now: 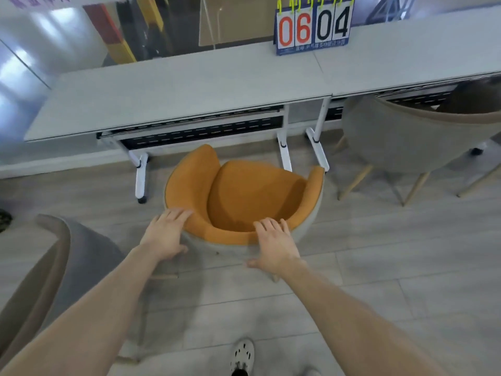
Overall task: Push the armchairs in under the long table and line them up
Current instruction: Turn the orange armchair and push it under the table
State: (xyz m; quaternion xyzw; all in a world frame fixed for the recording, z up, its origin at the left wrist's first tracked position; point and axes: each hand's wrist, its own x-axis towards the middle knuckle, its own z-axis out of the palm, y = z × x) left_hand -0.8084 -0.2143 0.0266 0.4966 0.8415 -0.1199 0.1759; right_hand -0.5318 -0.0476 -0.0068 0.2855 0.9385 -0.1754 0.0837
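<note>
In the middle of the frame stands a round tub armchair with orange upholstery inside and a grey outer shell (244, 196), its open front turned toward the long pale grey table with white metal legs (189, 96) that runs across the upper half of the frame. The chair sits on the grey wood-plank floor (379, 267), just in front of the table edge and not yet under it; its right arm tip is close to one white table leg.

The left hand (165, 234) lies on the chair's back rim at the left, fingers together and draped over the orange edge, thumb down on the grey shell. The right hand (273, 245) grips the rim at the right the same way, fingers over the top and thumb spread against the shell.

At the right of the frame a grey-and-beige armchair with light wooden legs (406, 137) is tucked partly under the table. Another grey-and-beige armchair (54, 267) shows at the lower left, well away from the table. A flip scoreboard reading 06 04 (313, 28) stands on the tabletop at upper centre. A white perforated shoe (242, 354) appears at the bottom edge.
</note>
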